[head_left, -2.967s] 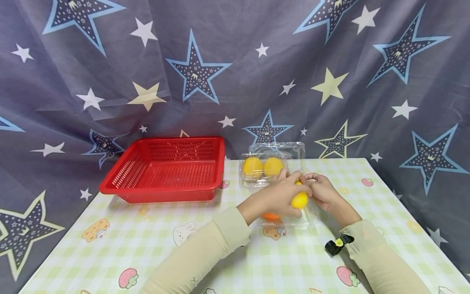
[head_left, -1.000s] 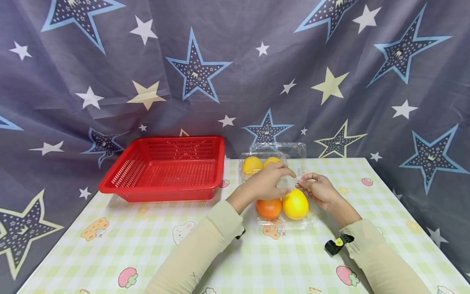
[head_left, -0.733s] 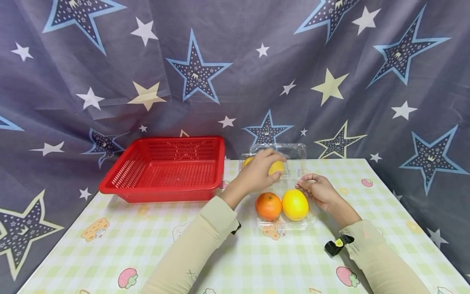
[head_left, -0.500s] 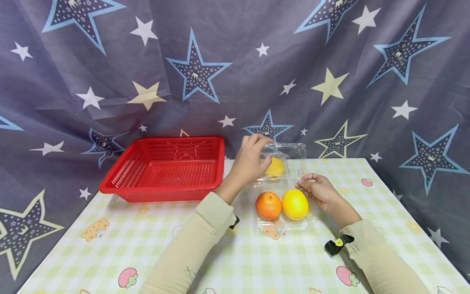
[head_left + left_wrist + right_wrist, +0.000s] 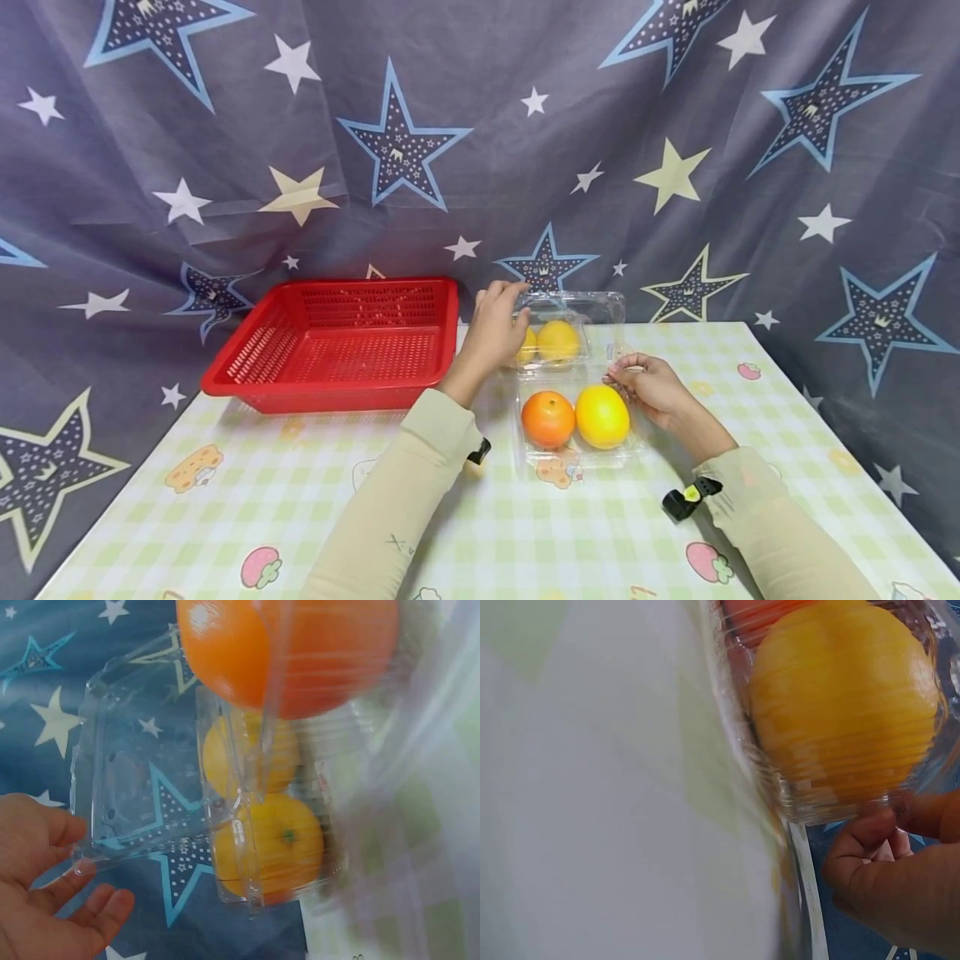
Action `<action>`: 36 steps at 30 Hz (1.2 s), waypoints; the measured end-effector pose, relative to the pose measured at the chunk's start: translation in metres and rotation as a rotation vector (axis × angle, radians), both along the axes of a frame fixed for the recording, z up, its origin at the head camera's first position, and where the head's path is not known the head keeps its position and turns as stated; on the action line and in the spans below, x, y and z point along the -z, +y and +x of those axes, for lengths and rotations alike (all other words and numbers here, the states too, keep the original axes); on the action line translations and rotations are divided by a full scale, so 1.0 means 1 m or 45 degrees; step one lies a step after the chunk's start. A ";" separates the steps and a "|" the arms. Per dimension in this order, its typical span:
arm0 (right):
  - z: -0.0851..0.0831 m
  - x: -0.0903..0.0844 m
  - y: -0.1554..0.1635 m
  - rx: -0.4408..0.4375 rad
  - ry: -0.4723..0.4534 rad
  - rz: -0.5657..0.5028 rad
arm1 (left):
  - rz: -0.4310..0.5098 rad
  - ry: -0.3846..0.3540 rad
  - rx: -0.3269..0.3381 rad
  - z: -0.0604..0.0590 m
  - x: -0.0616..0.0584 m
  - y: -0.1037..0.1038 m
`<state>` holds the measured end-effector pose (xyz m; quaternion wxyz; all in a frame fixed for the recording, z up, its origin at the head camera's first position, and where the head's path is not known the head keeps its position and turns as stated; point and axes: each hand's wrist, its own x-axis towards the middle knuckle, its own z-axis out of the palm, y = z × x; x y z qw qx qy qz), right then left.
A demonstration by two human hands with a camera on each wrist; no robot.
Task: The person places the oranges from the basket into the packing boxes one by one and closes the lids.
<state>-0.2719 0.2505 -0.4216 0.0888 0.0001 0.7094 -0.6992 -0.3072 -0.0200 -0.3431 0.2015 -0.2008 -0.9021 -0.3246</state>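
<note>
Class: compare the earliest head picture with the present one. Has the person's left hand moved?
Yes. The left hand has gone from over the near fruit tray to the far clamshell box, closer to the red basket.

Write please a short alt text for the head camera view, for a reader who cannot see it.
A person's left hand touches the lid of a clear plastic box holding four citrus fruits, while the right hand pinches its right edge. A red basket sits left on the checked table.
</note>
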 end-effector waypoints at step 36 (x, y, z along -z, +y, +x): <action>0.026 -0.076 0.005 0.069 0.676 1.003 | 0.235 0.036 0.302 0.033 -0.005 -0.019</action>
